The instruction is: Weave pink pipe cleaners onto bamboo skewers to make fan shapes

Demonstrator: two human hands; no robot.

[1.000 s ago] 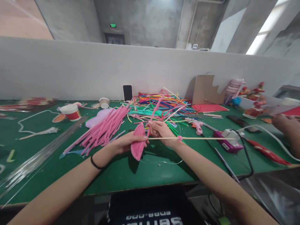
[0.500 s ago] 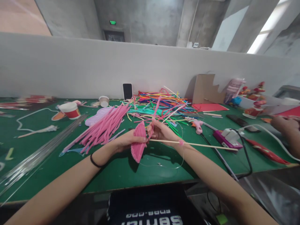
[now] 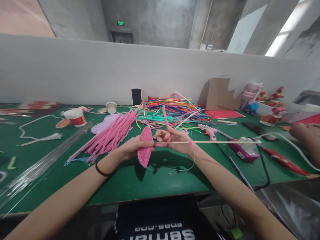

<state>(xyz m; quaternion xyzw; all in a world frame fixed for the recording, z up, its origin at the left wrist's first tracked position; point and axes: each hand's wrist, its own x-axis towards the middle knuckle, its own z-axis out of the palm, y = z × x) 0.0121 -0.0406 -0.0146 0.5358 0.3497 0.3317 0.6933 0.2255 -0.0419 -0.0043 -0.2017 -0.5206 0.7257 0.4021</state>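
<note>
The left hand [image 3: 132, 148] pinches the ruffled pink fan [image 3: 144, 153], up over the green tabletop [image 3: 165, 186]. The right hand [image 3: 180, 139] grips a fuzzy pink strip [image 3: 165, 115], which bends in a curve near the thin stick [image 3: 220, 142]. It looks like the step now is winding the strip on the stick, by the fan. The next turn seems to need a steady fan and a snug pull. I can't tell if the strip goes all the way around.

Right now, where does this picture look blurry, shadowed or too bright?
Head view: the sticks at far left look smeared, a dark shadow falls on the green table below the pink fan, and a bright strip glares at upper right.
</note>
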